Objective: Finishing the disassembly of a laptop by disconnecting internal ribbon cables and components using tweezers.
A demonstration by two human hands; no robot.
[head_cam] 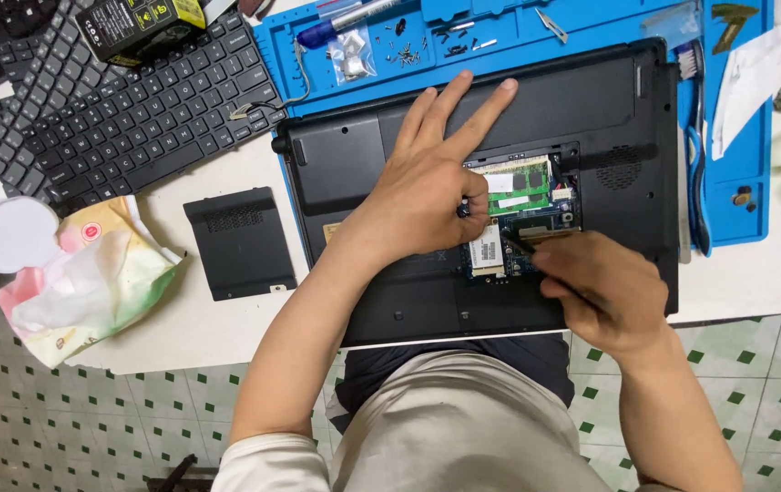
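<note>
In the open bay of the upturned black laptop [390, 301], right grip [604, 292] closed round a thin dark tool [520, 244], tip slanting up and to the left into the bay, just touching or just above the small card with the white label [487, 252]; contact too fine to tell. Left grip [427, 187] just beside it, thumb and one bent finger pinched at the left edge of the green memory module [520, 185], whether on a small dark part or on the module's edge not clear, remaining fingers fanned out flat over the laptop's base toward the far edge. Module lying long axis left to right, directly beyond the tool tip, nearer the left hand than the right. Outward from there: the removed bay cover [240, 241] flat on the white desk [181, 333] to the left, well apart from both hands; a loose keyboard [149, 114] beyond it; a blue work mat [736, 196] under the laptop, with small screws [406, 55] and a bag [354, 56] in its far trays; a blue-handled brush [695, 155] along the right edge; crumpled packets [71, 278] at the near left.
</note>
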